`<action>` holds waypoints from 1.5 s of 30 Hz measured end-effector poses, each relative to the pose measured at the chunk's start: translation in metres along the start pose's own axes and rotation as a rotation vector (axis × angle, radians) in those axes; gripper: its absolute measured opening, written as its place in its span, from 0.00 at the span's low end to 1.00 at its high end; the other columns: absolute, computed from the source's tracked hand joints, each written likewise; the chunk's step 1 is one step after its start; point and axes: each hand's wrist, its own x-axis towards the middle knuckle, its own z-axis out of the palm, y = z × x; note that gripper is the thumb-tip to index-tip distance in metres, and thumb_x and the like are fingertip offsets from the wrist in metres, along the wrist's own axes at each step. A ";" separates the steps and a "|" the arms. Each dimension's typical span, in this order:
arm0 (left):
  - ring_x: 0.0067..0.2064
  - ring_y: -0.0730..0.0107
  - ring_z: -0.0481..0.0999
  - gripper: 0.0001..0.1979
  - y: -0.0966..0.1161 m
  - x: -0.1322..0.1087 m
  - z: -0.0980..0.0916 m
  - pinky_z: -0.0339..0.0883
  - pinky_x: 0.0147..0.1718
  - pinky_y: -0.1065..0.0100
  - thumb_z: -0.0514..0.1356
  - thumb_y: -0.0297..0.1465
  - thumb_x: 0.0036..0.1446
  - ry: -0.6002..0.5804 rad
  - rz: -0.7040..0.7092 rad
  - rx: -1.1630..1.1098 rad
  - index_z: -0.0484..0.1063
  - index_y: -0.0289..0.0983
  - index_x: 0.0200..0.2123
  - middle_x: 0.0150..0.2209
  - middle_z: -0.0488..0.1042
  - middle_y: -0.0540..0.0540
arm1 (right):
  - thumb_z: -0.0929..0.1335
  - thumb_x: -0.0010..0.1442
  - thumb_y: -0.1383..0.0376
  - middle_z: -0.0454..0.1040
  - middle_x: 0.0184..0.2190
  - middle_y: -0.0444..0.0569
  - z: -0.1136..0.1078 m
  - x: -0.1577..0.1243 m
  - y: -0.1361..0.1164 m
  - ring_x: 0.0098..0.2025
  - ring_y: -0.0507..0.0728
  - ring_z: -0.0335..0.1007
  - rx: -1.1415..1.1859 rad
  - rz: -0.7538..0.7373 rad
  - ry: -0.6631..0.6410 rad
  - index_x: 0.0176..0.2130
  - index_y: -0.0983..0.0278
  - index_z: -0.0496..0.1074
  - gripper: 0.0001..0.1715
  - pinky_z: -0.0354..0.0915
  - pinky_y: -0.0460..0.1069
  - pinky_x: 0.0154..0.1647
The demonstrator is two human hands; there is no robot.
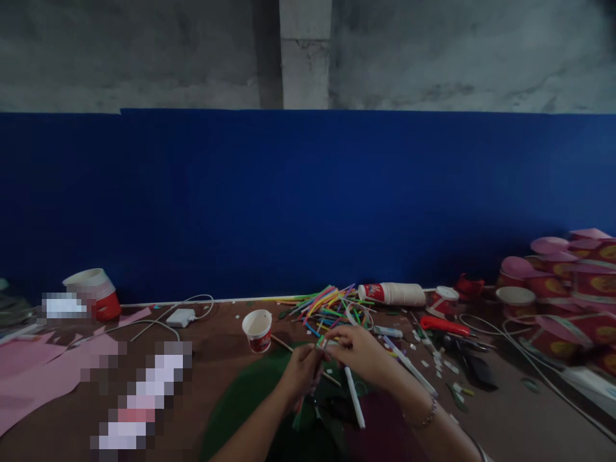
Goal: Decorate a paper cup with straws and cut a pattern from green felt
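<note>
Over the near middle of the table, my left hand [304,369] and my right hand [362,354] meet. Both pinch at a small green-and-white piece [321,342], whose exact kind is too small to make out. A bracelet circles my right wrist. Below my right hand lies a white pen-like stick [355,398]. Just beyond my fingers spreads a loose pile of colourful thin straws or sticks [327,305]. To the left of my hands a white and red paper cup [257,330] stands upright. A thin wooden stick [282,343] lies partly behind my left hand.
A stack of paper cups [399,294] lies on its side at the back. Right of it are a red-handled tool [445,326], white scraps and red decorated cups [558,282] in piles. Pink paper [62,372], a white charger [181,317] and cables lie left. A blue panel [298,199] backs the table.
</note>
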 end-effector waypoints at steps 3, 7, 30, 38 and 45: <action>0.11 0.83 0.48 0.19 0.001 -0.001 0.000 0.37 0.10 0.77 0.58 0.48 0.45 -0.004 0.057 0.038 0.65 0.36 0.23 0.10 0.55 0.59 | 0.65 0.53 0.63 0.72 0.18 0.44 -0.001 -0.003 -0.003 0.21 0.50 0.63 -0.089 0.005 0.021 0.36 0.64 0.75 0.13 0.54 0.43 0.21; 0.12 0.82 0.48 0.17 0.005 -0.005 -0.001 0.38 0.11 0.76 0.55 0.46 0.47 -0.050 0.034 0.071 0.64 0.37 0.23 0.11 0.54 0.59 | 0.65 0.52 0.65 0.73 0.21 0.45 -0.002 -0.004 -0.004 0.23 0.51 0.66 -0.129 -0.014 0.026 0.36 0.63 0.76 0.12 0.55 0.43 0.23; 0.11 0.84 0.48 0.25 0.003 0.001 0.001 0.37 0.10 0.77 0.57 0.54 0.45 0.018 0.148 0.008 0.60 0.37 0.23 0.11 0.53 0.60 | 0.66 0.50 0.66 0.69 0.20 0.42 -0.004 -0.004 -0.003 0.23 0.51 0.61 -0.151 -0.024 0.021 0.40 0.63 0.73 0.15 0.51 0.44 0.23; 0.14 0.84 0.46 0.25 0.010 0.000 0.005 0.37 0.13 0.77 0.63 0.52 0.38 0.080 0.186 -0.093 0.60 0.37 0.25 0.14 0.50 0.62 | 0.66 0.47 0.69 0.69 0.20 0.42 -0.004 -0.003 0.000 0.24 0.51 0.61 -0.136 -0.036 -0.019 0.42 0.64 0.72 0.19 0.53 0.44 0.25; 0.14 0.82 0.50 0.23 0.003 0.006 -0.003 0.38 0.13 0.75 0.61 0.51 0.43 0.069 0.165 -0.022 0.61 0.38 0.24 0.14 0.54 0.60 | 0.65 0.45 0.71 0.72 0.24 0.43 -0.004 -0.004 0.006 0.28 0.53 0.65 -0.196 -0.045 -0.036 0.45 0.63 0.70 0.24 0.55 0.44 0.28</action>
